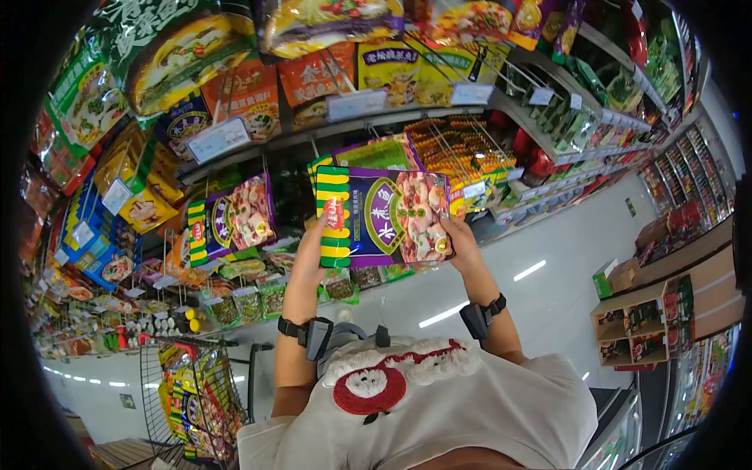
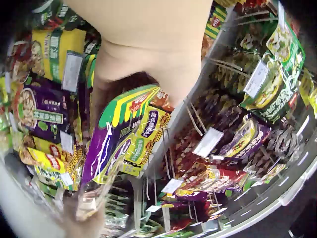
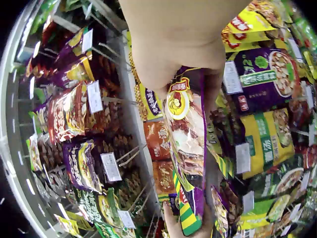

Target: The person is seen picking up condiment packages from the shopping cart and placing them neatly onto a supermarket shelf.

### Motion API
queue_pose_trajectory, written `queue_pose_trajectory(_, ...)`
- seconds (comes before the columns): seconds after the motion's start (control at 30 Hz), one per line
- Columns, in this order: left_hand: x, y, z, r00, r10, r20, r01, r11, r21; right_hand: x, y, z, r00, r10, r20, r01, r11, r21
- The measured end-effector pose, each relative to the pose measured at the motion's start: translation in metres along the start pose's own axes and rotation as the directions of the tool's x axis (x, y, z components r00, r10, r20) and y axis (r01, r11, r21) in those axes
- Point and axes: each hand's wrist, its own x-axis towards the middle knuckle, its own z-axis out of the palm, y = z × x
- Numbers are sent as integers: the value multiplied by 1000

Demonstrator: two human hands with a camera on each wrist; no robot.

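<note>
A purple seasoning packet (image 1: 376, 219), with a green-and-yellow striped end and a picture of sliced fish, is held up in front of the chest. My left hand (image 1: 310, 244) grips its striped end; my right hand (image 1: 464, 241) grips the picture end, thumb on the front. Most of the fingers are hidden behind it. In the left wrist view the packet (image 2: 116, 131) appears at a slant below the left hand (image 2: 143, 64). The right wrist view shows the packet (image 3: 185, 126) nearly edge-on, under the right hand (image 3: 173, 44).
Packets hang on hooks with price tags (image 1: 218, 139) along the shelf ahead. A similar purple packet (image 1: 235, 218) hangs to the left. At lower left stands a wire shopping cart (image 1: 149, 384) loaded with packets. A wooden display stand (image 1: 627, 313) is on the right, beyond the pale floor.
</note>
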Motion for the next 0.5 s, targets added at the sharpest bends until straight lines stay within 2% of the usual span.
queue_pose_trajectory(0.03,7,11,1,999,36,-17,-34,991,129,14,-6,6,999,-36,-6,35,996,-79)
queue_pose_trajectory(0.1,36,11,-17,998,64,2,-63,981,185,42,-17,19,994,-107,-18,100,967,-236)
queue_pose_trajectory(0.23,86,17,-31,994,103,40,-110,963,248,96,-30,25,941,-337,-39,248,761,-600)
queue_pose_trajectory(0.27,97,17,-35,996,80,34,-86,965,249,105,-33,23,930,-365,-52,231,687,-688)
queue_pose_trajectory(0.4,125,20,-40,993,85,79,-110,907,407,137,-43,30,858,-507,-87,198,482,-853)
queue_pose_trajectory(0.5,158,9,-60,982,150,117,-190,722,666,161,-41,25,831,-542,-123,142,420,-896)
